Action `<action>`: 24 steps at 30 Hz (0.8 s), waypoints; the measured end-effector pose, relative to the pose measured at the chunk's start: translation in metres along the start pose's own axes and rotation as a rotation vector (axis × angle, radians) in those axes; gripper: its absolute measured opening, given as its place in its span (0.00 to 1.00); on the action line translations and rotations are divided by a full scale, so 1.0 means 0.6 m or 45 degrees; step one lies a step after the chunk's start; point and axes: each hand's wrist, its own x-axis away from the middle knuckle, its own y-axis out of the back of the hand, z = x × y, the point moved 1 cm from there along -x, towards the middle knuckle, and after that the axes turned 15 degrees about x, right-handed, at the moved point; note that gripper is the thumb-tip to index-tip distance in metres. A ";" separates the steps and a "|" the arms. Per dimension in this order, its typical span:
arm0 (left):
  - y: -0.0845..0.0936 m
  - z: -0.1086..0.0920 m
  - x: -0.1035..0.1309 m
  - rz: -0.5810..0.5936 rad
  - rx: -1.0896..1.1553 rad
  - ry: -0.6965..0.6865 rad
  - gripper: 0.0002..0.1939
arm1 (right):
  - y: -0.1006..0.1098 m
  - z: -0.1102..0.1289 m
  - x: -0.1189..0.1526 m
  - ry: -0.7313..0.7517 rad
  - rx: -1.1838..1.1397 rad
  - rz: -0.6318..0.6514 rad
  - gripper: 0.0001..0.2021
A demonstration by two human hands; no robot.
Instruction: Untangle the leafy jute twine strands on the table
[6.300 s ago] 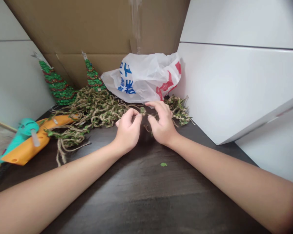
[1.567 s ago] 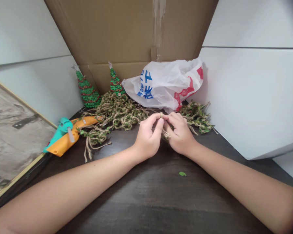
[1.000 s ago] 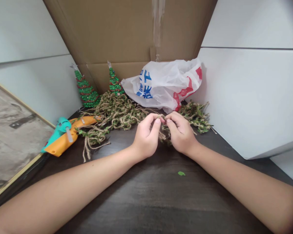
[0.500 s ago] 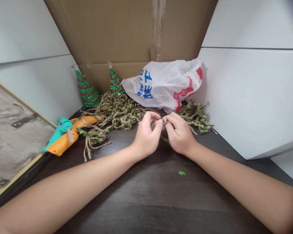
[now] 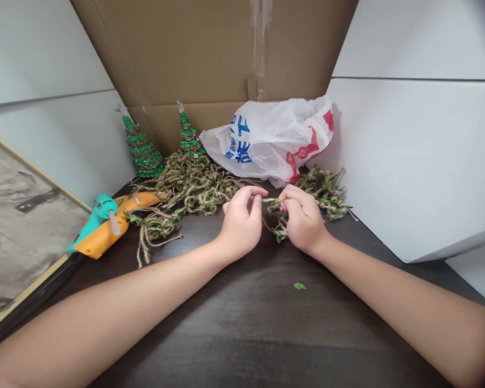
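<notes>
A leafy twine strand (image 5: 281,233) runs between my two hands above the dark table, part of it hanging down with green leaves. My left hand (image 5: 244,220) pinches one end of the twine between thumb and fingers. My right hand (image 5: 303,218) is closed on the strand a little to the right. Behind my left hand lies a large pile of knotted twine with leaves (image 5: 198,183). A smaller leafy twine bundle (image 5: 327,194) rests behind my right hand.
Left on the dark table (image 5: 242,323) are a teal and orange glue gun (image 5: 105,223) and two small green trees (image 5: 143,151). A white plastic bag (image 5: 275,137) leans against cardboard (image 5: 194,54). A loose green leaf (image 5: 299,286) lies in front.
My hands have moved slightly apart, drawing a short length of twine between them. More of the leafy strand now shows below my right hand.
</notes>
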 end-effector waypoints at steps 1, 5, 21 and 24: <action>0.000 0.000 0.000 -0.002 0.004 0.004 0.09 | 0.000 -0.001 0.000 -0.016 0.013 -0.009 0.12; -0.001 0.001 0.000 -0.011 0.043 0.015 0.09 | -0.005 0.000 0.000 -0.080 0.207 -0.054 0.09; -0.003 0.015 0.003 -0.065 0.341 0.018 0.11 | 0.020 0.031 -0.025 -0.170 0.392 -0.003 0.10; -0.004 0.017 0.002 -0.098 0.299 0.028 0.11 | 0.076 0.061 -0.070 -0.238 -0.137 -0.141 0.11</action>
